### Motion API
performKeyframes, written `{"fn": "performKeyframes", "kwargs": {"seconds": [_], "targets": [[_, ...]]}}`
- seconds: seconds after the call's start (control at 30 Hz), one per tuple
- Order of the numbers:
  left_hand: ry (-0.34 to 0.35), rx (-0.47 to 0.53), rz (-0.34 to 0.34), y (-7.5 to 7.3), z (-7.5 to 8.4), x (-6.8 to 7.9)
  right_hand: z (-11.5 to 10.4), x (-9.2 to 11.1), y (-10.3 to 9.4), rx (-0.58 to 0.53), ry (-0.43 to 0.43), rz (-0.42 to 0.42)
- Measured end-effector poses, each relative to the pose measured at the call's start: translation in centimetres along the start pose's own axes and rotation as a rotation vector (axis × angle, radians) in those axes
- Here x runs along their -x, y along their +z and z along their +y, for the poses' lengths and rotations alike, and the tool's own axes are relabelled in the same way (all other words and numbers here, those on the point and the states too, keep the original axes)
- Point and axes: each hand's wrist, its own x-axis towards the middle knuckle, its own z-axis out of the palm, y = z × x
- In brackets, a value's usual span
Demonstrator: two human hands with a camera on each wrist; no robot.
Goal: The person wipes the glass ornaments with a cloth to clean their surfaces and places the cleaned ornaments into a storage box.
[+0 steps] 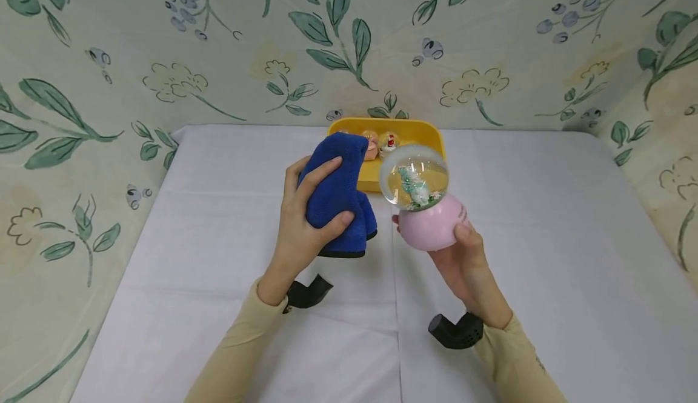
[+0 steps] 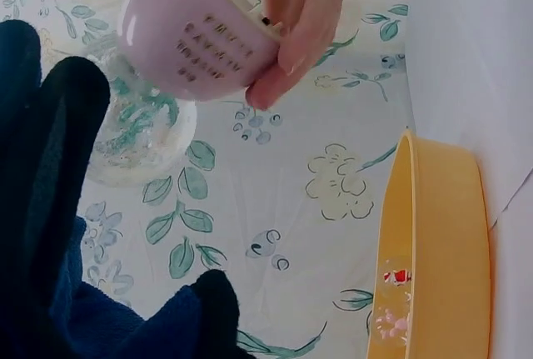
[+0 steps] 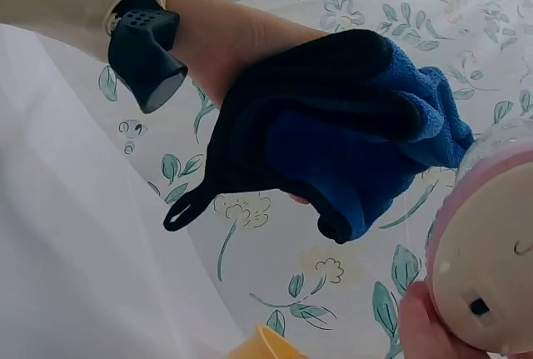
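Note:
My left hand [image 1: 305, 215] grips a folded blue cloth [image 1: 340, 197] with dark edging, above the white table. A hanging loop on the cloth [image 3: 358, 126] shows in the right wrist view. My right hand [image 1: 463, 263] holds a snow globe [image 1: 414, 179] by its pink base [image 1: 433, 224], tilted, with a small green and white figure inside the clear ball. Raised lettering marks the base [image 2: 200, 38] in the left wrist view. Its flat underside [image 3: 491, 259] faces the right wrist camera. In the head view, cloth and globe are close but apart.
Behind the hands a yellow tray [image 1: 400, 125] stands at the table's far edge, partly hidden by cloth and globe. Small snow globes [image 1: 388, 142] sit in it. A white sheet [image 1: 545, 239] covers the table; a floral curtain [image 1: 218, 45] hangs behind and at both sides.

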Motion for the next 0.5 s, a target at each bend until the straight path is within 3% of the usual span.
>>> {"fn": "performKeyframes", "kwargs": {"seconds": [0.27, 0.5], "targets": [[0.027, -0.009, -0.030, 1.5, 0.8, 0.1, 0.4, 0.3, 0.4, 0.004, 0.021, -0.020], [-0.039, -0.057, -0.113, 1.6, 1.0, 0.0, 0.2, 0.4, 0.3, 0.176, 0.116, -0.121]]}}
